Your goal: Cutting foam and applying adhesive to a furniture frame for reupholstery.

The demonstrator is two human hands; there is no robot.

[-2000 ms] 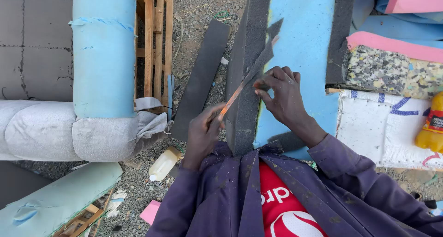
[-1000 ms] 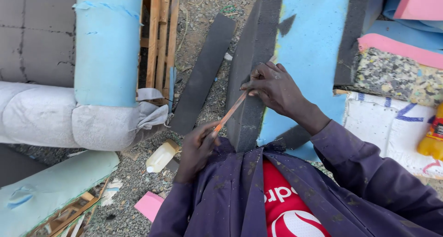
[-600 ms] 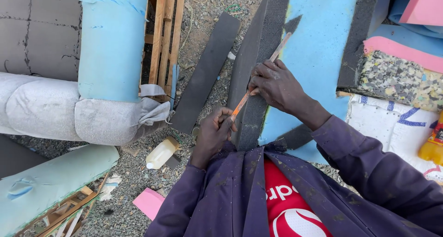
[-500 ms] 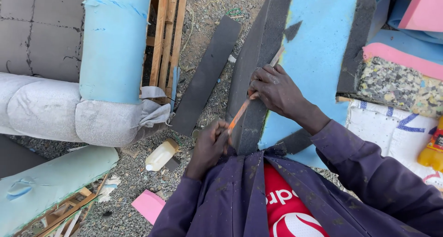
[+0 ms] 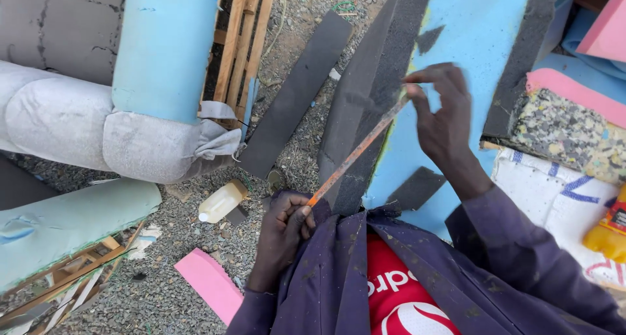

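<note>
My left hand [image 5: 285, 227] grips the near end of a long thin orange-handled blade [image 5: 355, 153] low in the view. The blade slants up to the right across a dark grey foam strip [image 5: 378, 80] that lies on a light blue foam sheet [image 5: 469, 41]. My right hand [image 5: 443, 116] is at the blade's far tip, with thumb and forefinger pinching near it and the other fingers spread. Both sleeves are dark purple.
A second grey foam strip [image 5: 297, 93] lies on the gravel. A light blue foam roll [image 5: 166, 48] and a grey padded roll [image 5: 85, 133] are on the left beside a wooden pallet [image 5: 241, 38]. A small plastic bottle [image 5: 222, 201] and pink foam piece [image 5: 210, 284] lie close by.
My left hand has drawn back toward my body with the blade. My right hand has lifted off the grey strip, and its fingers have spread at the blade's tip.
</note>
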